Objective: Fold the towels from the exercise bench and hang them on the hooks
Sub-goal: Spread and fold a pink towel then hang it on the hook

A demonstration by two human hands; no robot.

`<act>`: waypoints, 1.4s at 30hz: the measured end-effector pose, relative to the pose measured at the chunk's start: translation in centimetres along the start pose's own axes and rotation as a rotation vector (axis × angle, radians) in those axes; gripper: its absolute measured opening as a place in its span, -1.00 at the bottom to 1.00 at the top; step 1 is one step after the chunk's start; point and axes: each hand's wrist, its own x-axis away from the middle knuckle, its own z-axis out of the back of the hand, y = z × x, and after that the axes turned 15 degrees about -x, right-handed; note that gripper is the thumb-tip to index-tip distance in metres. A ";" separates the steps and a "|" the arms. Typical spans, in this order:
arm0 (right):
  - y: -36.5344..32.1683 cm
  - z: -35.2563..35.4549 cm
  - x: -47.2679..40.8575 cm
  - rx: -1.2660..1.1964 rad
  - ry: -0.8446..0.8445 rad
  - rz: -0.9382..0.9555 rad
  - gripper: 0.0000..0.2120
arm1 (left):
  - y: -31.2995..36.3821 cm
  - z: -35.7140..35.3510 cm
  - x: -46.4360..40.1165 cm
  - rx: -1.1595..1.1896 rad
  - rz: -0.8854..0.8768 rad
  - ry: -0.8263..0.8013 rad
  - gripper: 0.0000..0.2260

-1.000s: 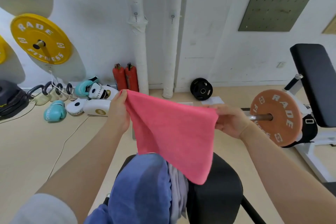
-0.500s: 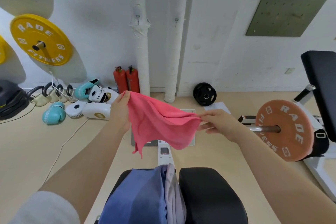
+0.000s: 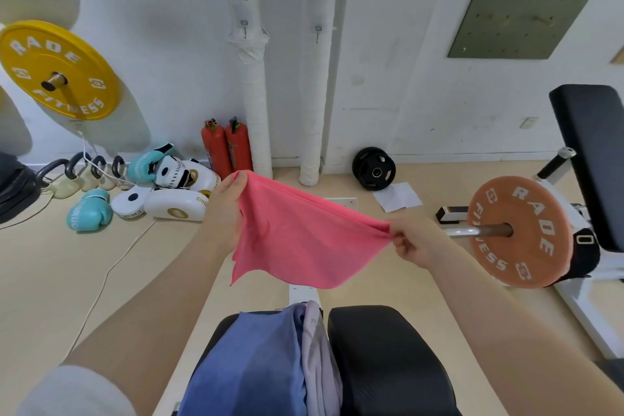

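A pink towel hangs stretched in the air between my hands, above the floor in front of the black exercise bench. My left hand grips its upper left corner. My right hand pinches its right corner, lower than the left. On the bench's left side lie a blue towel and a pale lilac towel. Two small hooks sit on the white wrapped pipes on the wall ahead.
Two red fire extinguishers, boxing gloves and white pads lie along the wall at left. A yellow weight plate hangs on the wall. An orange plate on a bar and another bench stand at right. A cable crosses the floor.
The pink towel went from hanging flat and long to being gathered and pulled taut between my hands. My right hand dropped lower and moved outward. The view tilted away from the bench.
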 end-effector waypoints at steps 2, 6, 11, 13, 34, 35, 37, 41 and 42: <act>0.8 0.1 -0.2 0.527 0.120 0.278 -0.86 | -0.4 0.0 0.3 -0.090 -0.017 -0.062 -0.82; 1.2 -0.2 -0.2 1.040 0.325 0.473 -0.89 | -0.6 -0.4 1.3 -0.129 -0.032 -0.115 -0.82; 1.7 0.0 -3.0 -0.210 0.083 -0.044 -0.86 | -1.4 -0.1 1.5 -0.306 -0.052 -0.020 -0.87; 1.8 -0.2 -3.8 -0.404 0.055 -0.093 -0.87 | -2.0 -0.2 1.1 -0.393 -0.052 -0.008 -0.87; 6.3 2.5 -3.7 0.673 0.172 0.157 -0.78 | -7.9 3.5 3.2 -0.830 -0.087 -0.175 -0.87; 7.9 2.7 -3.0 0.549 0.173 0.099 -0.80 | -9.1 4.2 4.4 -0.850 -0.068 -0.204 -0.87; 10.9 2.8 -0.7 0.330 0.221 -0.010 -0.89 | -11.2 5.7 6.9 -0.898 -0.039 -0.254 -0.87; 17.3 4.3 3.3 0.326 0.156 -0.019 -0.83 | -15.0 8.4 12.0 -0.999 -0.022 -0.328 -0.88; 18.7 4.9 4.2 0.327 0.147 -0.015 -0.79 | -15.6 8.9 13.2 -1.034 -0.037 -0.325 -0.88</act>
